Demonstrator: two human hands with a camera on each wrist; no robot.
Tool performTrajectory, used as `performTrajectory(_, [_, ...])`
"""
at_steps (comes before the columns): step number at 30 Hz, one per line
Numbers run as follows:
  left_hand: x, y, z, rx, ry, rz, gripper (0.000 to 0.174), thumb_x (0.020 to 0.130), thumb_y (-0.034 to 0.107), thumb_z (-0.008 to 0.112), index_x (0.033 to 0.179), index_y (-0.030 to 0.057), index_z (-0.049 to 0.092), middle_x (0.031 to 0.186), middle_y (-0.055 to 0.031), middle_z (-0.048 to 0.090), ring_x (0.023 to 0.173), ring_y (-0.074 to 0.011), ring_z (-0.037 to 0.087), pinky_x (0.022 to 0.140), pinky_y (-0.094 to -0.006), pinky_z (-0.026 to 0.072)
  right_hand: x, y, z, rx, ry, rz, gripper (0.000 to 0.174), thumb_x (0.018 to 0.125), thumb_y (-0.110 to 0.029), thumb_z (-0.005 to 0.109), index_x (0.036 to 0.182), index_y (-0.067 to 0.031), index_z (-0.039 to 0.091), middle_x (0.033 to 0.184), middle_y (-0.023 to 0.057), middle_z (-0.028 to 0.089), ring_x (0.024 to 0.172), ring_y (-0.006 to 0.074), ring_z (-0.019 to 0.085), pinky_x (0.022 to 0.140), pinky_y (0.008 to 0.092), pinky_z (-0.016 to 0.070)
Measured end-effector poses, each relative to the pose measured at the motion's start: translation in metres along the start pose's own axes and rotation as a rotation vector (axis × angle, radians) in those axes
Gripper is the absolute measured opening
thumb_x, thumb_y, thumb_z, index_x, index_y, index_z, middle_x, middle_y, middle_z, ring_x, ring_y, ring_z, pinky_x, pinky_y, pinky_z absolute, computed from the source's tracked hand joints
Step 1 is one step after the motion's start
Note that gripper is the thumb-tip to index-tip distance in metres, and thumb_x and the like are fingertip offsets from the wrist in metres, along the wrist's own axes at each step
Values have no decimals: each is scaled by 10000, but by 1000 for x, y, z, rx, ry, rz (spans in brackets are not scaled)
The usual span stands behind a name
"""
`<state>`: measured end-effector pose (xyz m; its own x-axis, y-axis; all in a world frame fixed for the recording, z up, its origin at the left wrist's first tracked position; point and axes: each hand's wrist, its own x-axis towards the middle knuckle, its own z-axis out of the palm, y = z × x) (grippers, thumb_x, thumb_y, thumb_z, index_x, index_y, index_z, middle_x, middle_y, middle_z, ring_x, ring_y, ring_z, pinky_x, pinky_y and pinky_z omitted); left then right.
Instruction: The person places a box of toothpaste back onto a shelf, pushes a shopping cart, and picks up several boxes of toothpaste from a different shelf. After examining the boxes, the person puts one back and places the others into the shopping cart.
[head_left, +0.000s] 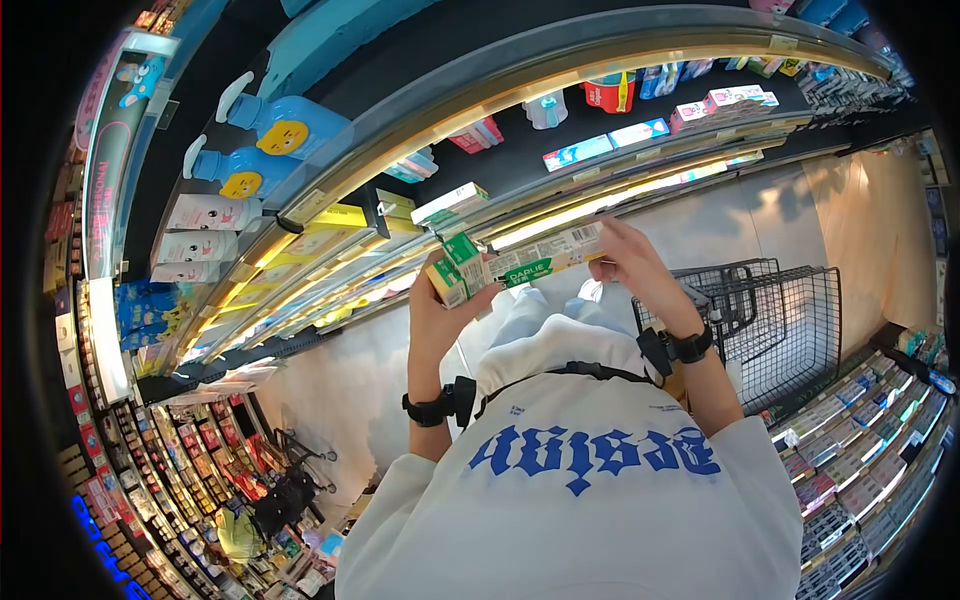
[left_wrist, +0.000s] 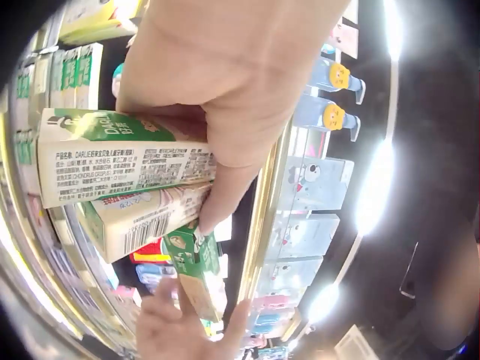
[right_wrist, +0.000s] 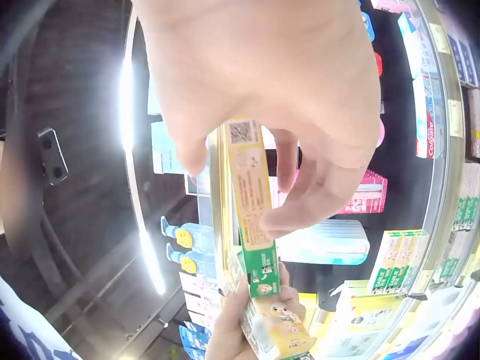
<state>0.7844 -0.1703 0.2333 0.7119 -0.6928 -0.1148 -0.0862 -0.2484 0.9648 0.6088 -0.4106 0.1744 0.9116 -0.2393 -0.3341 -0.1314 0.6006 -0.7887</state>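
Observation:
My left hand point(head_left: 440, 322) grips two Darlie toothpaste boxes point(left_wrist: 124, 165), stacked flat with their ends toward the left wrist camera. The lower one, a barcoded box point(left_wrist: 142, 229), juts out under the other. A third toothpaste box point(head_left: 550, 257), long, cream and green, spans both hands. Its green end lies at my left thumb, against the held boxes. At the far end, near the QR code, my right hand point(head_left: 645, 270) pinches it between thumb and fingers. Most of my left fingers are hidden behind the boxes in the left wrist view.
Lit shelves run ahead, with blue pump bottles point(head_left: 290, 128) at the left and toothpaste cartons point(head_left: 580, 153) further along. More green and cream Darlie boxes point(right_wrist: 397, 259) stand on a lower shelf. A wire shopping cart point(head_left: 790, 335) is at my right.

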Motion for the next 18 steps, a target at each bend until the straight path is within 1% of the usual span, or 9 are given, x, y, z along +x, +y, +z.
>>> performTrajectory(1, [-2, 7, -1, -29, -3, -62, 510, 775, 0, 887, 1224, 15, 648, 1133, -85, 749, 1028, -158, 706, 908, -313, 583, -2, -5, 3, -227, -2, -14, 353, 1035, -286, 672, 1235, -2, 617, 953, 5, 627, 862, 93, 643, 789, 235, 519])
performTrajectory(2, [-2, 6, -3, -33, -7, -62, 510, 775, 0, 887, 1224, 15, 648, 1133, -85, 749, 1028, -158, 706, 908, -313, 583, -3, -9, 6, -230, 3, -13, 353, 1035, -286, 672, 1235, -2, 617, 953, 5, 627, 862, 93, 643, 789, 235, 519])
performTrajectory(4, [-3, 2, -8, 105, -35, 29, 500, 778, 12, 891, 1214, 6, 646, 1156, -87, 748, 1036, -156, 706, 900, -313, 592, -2, -14, 11, -329, -35, -85, 269, 1010, -122, 672, 1263, -36, 637, 1107, 36, 641, 992, 107, 651, 847, 256, 538])
performTrajectory(5, [-3, -2, -10, 99, -29, 32, 500, 778, 12, 891, 1214, 6, 646, 1156, -87, 748, 1036, -156, 706, 900, -313, 592, 0, -15, 12, -338, -38, -85, 269, 1010, -122, 672, 1263, -36, 637, 1107, 36, 641, 992, 107, 651, 847, 256, 538])
performTrajectory(7, [-2, -12, -14, 123, -7, 80, 631, 786, 165, 926, 1292, -39, 608, 1082, -94, 752, 946, -141, 714, 836, -285, 594, 5, -15, 13, -336, -57, -182, 320, 954, -44, 721, 1260, -46, 629, 1203, 41, 620, 1135, 122, 611, 923, 259, 535])
performTrajectory(10, [-2, -19, -17, 33, 18, -24, 655, 790, 164, 924, 1316, -39, 591, 1085, -110, 744, 953, -144, 711, 837, -295, 597, 15, -16, 24, -277, -105, -235, 338, 923, -3, 760, 1223, -54, 613, 1228, 30, 605, 1223, 133, 577, 953, 252, 529])
performTrajectory(12, [1, -27, -24, -8, 32, -24, 674, 792, 167, 924, 1333, -40, 578, 1104, -120, 741, 964, -152, 717, 840, -303, 601, 20, -18, 32, -294, -134, -223, 345, 919, 18, 755, 1217, -64, 604, 1249, 27, 592, 1230, 137, 572, 961, 255, 530])
performTrajectory(14, [2, -33, -35, -13, 72, -130, 605, 788, 85, 911, 1307, 5, 613, 1187, -76, 743, 1031, -153, 716, 856, -323, 612, 27, -20, 40, -314, -170, -214, 354, 915, 39, 751, 1212, -74, 595, 1271, 24, 579, 1237, 142, 567, 968, 258, 532])
performTrajectory(18, [8, -54, -62, -136, 88, -114, 598, 791, 93, 911, 1310, 13, 625, 1184, -71, 742, 1025, -148, 717, 863, -312, 603, 45, -22, 59, -458, -159, -108, 364, 921, 14, 759, 1219, -82, 574, 1273, 21, 574, 1231, 141, 571, 968, 261, 536])
